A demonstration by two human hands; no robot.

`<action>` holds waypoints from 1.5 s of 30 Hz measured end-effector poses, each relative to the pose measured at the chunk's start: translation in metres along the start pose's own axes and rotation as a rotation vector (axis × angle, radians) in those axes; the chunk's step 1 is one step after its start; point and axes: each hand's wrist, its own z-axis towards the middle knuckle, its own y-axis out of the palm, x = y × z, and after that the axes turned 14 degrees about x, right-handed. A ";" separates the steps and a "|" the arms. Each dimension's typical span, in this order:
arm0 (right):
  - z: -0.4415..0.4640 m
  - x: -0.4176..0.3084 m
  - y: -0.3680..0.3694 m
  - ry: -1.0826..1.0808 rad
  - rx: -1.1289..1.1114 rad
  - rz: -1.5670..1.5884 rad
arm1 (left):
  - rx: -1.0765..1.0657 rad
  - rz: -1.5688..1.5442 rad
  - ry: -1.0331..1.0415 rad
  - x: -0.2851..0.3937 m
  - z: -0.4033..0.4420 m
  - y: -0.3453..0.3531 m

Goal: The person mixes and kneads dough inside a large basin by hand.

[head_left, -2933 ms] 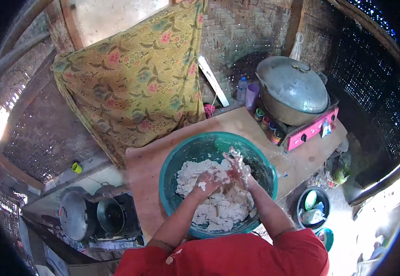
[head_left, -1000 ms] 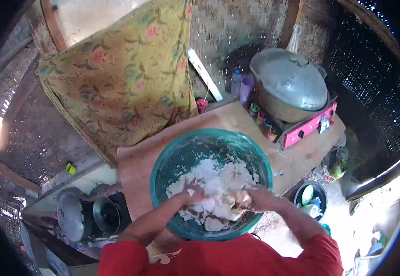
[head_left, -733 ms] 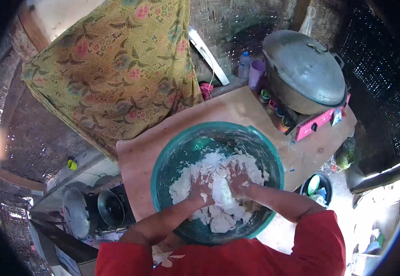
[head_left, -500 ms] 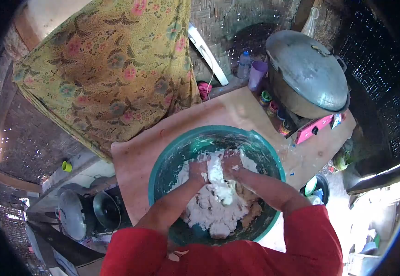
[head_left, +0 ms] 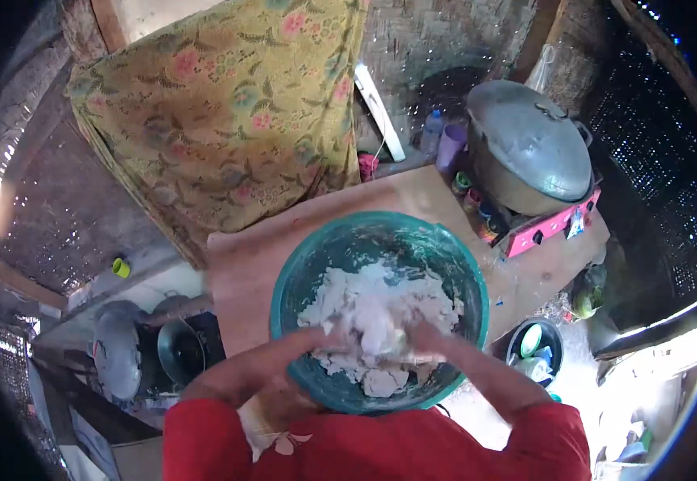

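Observation:
A wide green basin (head_left: 278, 309) holds a mass of white, crumbly dough (head_left: 340, 293) with loose flour about it. Both my hands are down in the basin, on either side of a paler lump in the middle. My left hand (head_left: 326, 340) touches the dough on the left, its fingers smeared by motion and partly covered in flour. On the right, my right hand (head_left: 425, 337) is against the same dough, blurred as well. Whether the fingers of either hand are closed on dough does not show.
The basin stands on a wooden table (head_left: 240, 272). A large lidded pot (head_left: 529, 148) sits on a pink stove (head_left: 553, 228) at the back right, beside a purple cup (head_left: 450, 148). A patterned cloth (head_left: 228, 112) hangs behind. A black tub (head_left: 534, 349) is at lower right.
Both hands have moved from the far part of the dough back toward my body and slightly apart. The white lump between them has shifted nearer too. The view has tilted a little.

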 end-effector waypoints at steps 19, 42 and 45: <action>0.158 0.052 0.113 0.074 0.111 -0.132 | 0.452 0.588 -0.358 -0.052 0.074 0.012; 0.070 0.132 0.021 0.909 0.208 1.503 | 0.279 0.367 -0.275 -0.160 0.092 -0.037; 0.094 0.178 0.062 0.800 0.030 1.650 | 0.311 0.374 -0.284 -0.178 0.105 -0.035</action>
